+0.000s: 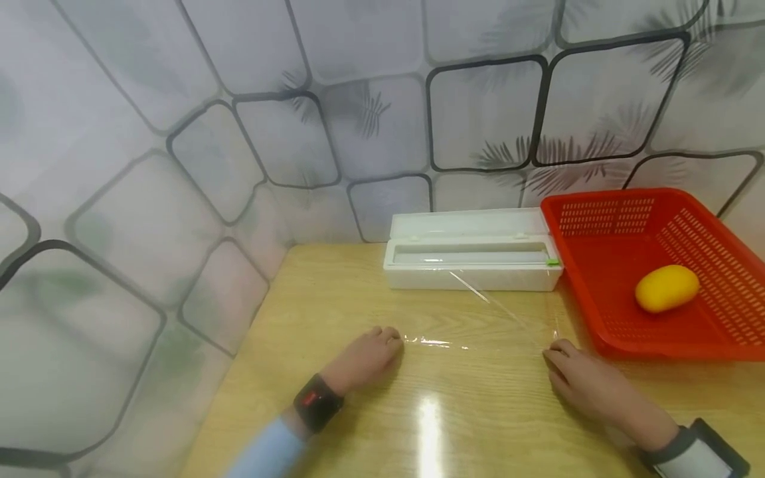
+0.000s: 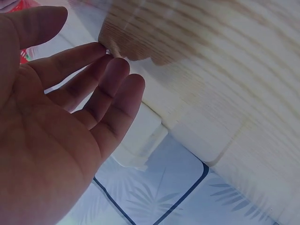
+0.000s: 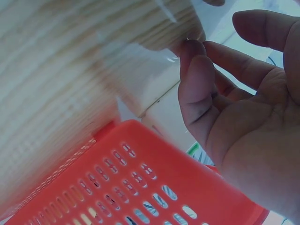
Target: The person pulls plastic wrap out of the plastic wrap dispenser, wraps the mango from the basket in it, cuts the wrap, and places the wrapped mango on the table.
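A thin sheet of clear plastic wrap [image 1: 478, 318] stretches from a white cling film dispenser [image 1: 472, 279] over the wooden table, its front edge running between both hands. At its left corner is my left hand [image 1: 367, 358], fingertips at the film's edge. In the left wrist view that hand's thumb [image 2: 44, 23] stands apart from its loosely bent fingers. My right hand [image 1: 588, 385] touches the right corner beside a red basket. The right wrist view shows its thumb [image 3: 258, 28] apart from the bent fingers, whose tips meet the film. The dispenser's lid [image 1: 469, 222] is raised.
The red plastic basket [image 1: 609, 332] stands at the right, close against the dispenser, with a yellow mango-like fruit [image 1: 666, 289] inside. A small green piece [image 1: 552, 262] sits at the dispenser's right end. Patterned walls [image 1: 382, 133] border the table's back and left.
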`<control>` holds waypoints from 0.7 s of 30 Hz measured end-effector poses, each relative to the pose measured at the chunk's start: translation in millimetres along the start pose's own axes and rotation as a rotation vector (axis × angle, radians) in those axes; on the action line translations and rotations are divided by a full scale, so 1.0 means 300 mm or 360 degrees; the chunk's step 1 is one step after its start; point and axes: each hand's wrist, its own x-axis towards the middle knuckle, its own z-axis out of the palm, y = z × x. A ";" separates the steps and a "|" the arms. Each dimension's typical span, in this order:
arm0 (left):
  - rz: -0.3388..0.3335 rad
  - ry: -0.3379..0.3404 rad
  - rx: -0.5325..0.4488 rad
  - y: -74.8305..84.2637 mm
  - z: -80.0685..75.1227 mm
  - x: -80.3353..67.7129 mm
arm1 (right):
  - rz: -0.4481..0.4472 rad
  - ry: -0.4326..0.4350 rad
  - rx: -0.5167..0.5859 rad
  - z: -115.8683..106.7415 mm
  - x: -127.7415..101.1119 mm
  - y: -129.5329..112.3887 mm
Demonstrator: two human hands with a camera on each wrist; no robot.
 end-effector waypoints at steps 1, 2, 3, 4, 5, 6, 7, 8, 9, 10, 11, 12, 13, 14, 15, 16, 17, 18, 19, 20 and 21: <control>-0.0003 0.0006 0.0002 0.002 0.000 -0.001 | 0.0002 -0.0006 -0.0001 0.000 0.000 -0.001; -0.0005 0.0007 0.0001 0.003 0.000 -0.002 | 0.0003 -0.0010 0.0000 -0.002 0.000 -0.002; -0.0013 0.0001 0.0001 0.005 -0.001 -0.003 | 0.0003 -0.0010 0.0001 -0.003 0.001 -0.003; -0.0021 -0.0008 0.0002 0.006 -0.001 -0.003 | 0.0004 -0.0005 -0.0001 -0.004 0.001 -0.005; -0.0027 -0.0014 0.0004 0.008 -0.002 -0.003 | 0.0005 -0.0003 -0.0004 -0.004 0.001 -0.006; -0.0031 -0.0022 0.0005 0.009 -0.004 -0.003 | 0.0012 -0.0004 -0.0006 -0.005 0.002 -0.008; -0.0034 -0.0027 0.0008 0.010 -0.005 -0.003 | 0.0020 -0.0012 -0.0003 -0.006 0.002 -0.009; -0.0035 -0.0031 0.0007 0.011 -0.006 -0.003 | 0.0033 -0.0027 0.0001 -0.007 0.004 -0.009; -0.0035 -0.0032 0.0009 0.011 -0.007 -0.003 | 0.0045 -0.0036 0.0006 -0.007 0.005 -0.008; -0.0034 -0.0028 0.0012 0.012 -0.008 -0.003 | 0.0057 -0.0048 0.0010 -0.008 0.007 -0.008; -0.0030 -0.0023 0.0014 0.012 -0.009 -0.003 | 0.0070 -0.0063 0.0012 -0.008 0.008 -0.007; -0.0029 -0.0020 0.0014 0.012 -0.009 -0.003 | 0.0080 -0.0069 0.0016 -0.009 0.009 -0.007; -0.0029 -0.0013 0.0015 0.011 -0.009 -0.004 | 0.0085 -0.0072 0.0015 -0.008 0.010 -0.006; -0.0028 -0.0009 0.0009 0.011 -0.010 -0.005 | 0.0089 -0.0068 0.0012 -0.007 0.010 -0.005; -0.0031 -0.0012 0.0004 0.011 -0.010 -0.006 | 0.0088 -0.0061 0.0008 -0.006 0.009 -0.004; -0.0035 -0.0018 0.0000 0.011 -0.011 -0.007 | 0.0086 -0.0054 0.0006 -0.005 0.009 -0.003; -0.0038 -0.0022 -0.0005 0.011 -0.011 -0.007 | 0.0086 -0.0049 0.0006 -0.003 0.008 -0.002; -0.0042 -0.0029 -0.0012 0.010 -0.011 -0.008 | 0.0084 -0.0038 0.0008 -0.001 0.006 -0.001; -0.0045 -0.0036 -0.0014 0.010 -0.012 -0.008 | 0.0081 -0.0033 0.0008 -0.001 0.006 0.001; -0.0048 -0.0043 -0.0021 0.010 -0.014 -0.008 | 0.0081 -0.0026 0.0009 0.000 0.005 0.001; -0.0052 -0.0050 -0.0023 0.010 -0.014 -0.007 | 0.0081 -0.0018 0.0012 0.000 0.003 0.000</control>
